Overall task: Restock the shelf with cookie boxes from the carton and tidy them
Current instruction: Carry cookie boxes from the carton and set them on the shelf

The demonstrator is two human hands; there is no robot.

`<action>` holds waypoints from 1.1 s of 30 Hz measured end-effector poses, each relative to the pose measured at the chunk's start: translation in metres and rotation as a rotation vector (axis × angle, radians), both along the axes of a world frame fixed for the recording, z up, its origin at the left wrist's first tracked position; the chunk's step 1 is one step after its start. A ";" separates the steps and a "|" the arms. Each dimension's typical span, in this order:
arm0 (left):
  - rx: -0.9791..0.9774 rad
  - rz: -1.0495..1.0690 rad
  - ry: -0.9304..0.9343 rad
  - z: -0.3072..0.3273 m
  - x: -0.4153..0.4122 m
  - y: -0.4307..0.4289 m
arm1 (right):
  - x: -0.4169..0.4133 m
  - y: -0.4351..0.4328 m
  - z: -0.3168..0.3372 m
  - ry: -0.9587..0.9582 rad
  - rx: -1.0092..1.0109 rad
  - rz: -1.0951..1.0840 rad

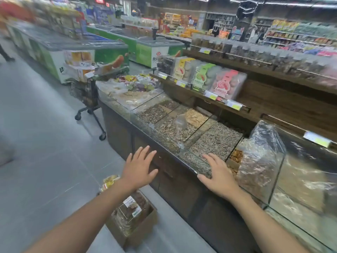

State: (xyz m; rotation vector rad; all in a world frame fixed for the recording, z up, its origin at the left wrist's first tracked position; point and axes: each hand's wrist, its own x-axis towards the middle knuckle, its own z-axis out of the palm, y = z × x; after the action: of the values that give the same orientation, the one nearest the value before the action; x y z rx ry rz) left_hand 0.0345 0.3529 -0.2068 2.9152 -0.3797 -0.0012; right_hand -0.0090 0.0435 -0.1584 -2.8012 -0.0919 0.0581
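cookie boxes point(131, 209) of clear plastic fill the brown cardboard carton point(144, 232).

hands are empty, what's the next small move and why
Probably lower the left hand to the carton on the floor and grip the top cookie box. It and the right hand are open and hold nothing, and the carton sits just below the left arm.

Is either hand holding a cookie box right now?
No, the left hand and right hand are both spread open and empty, with boxes in the carton.
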 end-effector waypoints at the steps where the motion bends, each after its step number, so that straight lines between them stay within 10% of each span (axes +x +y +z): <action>1: -0.004 0.026 0.022 -0.007 -0.001 0.015 | 0.005 0.012 -0.007 0.016 -0.001 0.025; 33: -0.042 0.571 0.572 -0.278 0.131 0.236 | 0.291 0.219 -0.312 0.660 -0.011 0.336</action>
State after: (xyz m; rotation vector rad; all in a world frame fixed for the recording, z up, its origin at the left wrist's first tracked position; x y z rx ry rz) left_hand 0.1659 0.5886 -0.4849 2.7033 0.5291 -0.7027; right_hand 0.2815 0.2621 -0.4708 -2.5933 -0.3933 1.0425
